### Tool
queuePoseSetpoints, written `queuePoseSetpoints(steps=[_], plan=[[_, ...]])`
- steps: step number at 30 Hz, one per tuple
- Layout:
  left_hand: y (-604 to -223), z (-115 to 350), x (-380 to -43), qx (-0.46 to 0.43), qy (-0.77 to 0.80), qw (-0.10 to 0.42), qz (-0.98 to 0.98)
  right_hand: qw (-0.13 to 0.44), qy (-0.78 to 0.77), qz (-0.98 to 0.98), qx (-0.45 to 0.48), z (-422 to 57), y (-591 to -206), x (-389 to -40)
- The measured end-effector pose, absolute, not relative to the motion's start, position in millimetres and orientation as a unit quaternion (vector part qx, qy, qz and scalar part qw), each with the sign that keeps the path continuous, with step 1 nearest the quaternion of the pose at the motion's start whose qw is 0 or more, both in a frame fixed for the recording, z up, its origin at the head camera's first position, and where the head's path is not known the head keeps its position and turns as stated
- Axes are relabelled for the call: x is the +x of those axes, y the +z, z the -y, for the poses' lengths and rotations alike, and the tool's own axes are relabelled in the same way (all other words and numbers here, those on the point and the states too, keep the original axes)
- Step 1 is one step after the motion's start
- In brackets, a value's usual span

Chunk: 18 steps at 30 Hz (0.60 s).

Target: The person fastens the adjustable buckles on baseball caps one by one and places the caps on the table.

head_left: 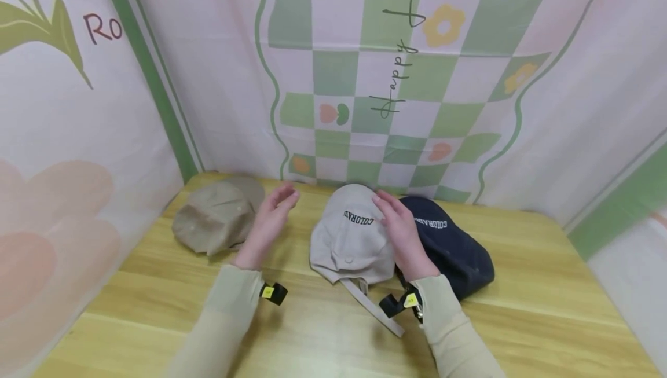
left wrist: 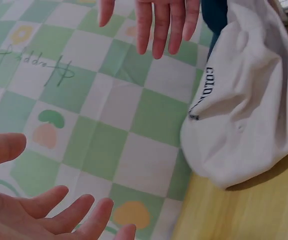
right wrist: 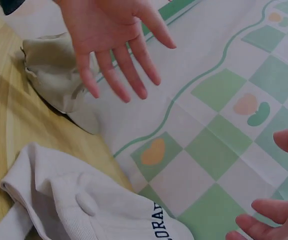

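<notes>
Three baseball caps lie on the wooden table. Between the two hands is a light grey cap (head_left: 341, 248) with dark "COLORAD" lettering, its strap trailing toward the front edge. On the left is a khaki cap (head_left: 211, 216); on the right a navy cap (head_left: 458, 253) with white lettering, partly hidden by the right hand. My left hand (head_left: 267, 224) is held up beside the khaki cap, fingers relaxed and holding nothing. My right hand (head_left: 403, 233) hovers over the grey and navy caps, also with nothing in it. Both wrist views show the fingers spread apart.
The wooden table (head_left: 312, 320) ends at the back against a hanging cloth (head_left: 292, 25) with green checks. More printed cloth (head_left: 68, 135) walls the left side, and a white-and-green cloth (head_left: 620, 210) the right. Black straps (head_left: 276, 293) are on both wrists.
</notes>
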<state>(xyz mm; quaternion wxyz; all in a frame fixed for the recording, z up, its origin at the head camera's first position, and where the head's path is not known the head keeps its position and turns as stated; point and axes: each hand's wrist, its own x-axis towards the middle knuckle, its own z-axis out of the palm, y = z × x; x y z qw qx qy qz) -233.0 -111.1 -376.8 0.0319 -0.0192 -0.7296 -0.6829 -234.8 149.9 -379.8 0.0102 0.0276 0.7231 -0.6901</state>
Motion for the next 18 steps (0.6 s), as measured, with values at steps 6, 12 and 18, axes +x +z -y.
queuePoseSetpoints(steps=[6, 12, 18], plan=[[-390.0, 95.7, -235.4, -0.009, -0.662, 0.024, 0.749, 0.024, -0.681, -0.731, 0.039, -159.6, -379.9, -235.5], [-404.5, 80.4, -236.3, 0.0, -0.644, 0.008, 0.765, 0.065, -0.66, -0.748, 0.038, -163.6, -382.3, -232.3], [-412.8, 70.1, -234.9, 0.012, -0.618, -0.034, 0.785, 0.075, -0.649, -0.756, 0.043, -163.6, -385.6, -229.8]])
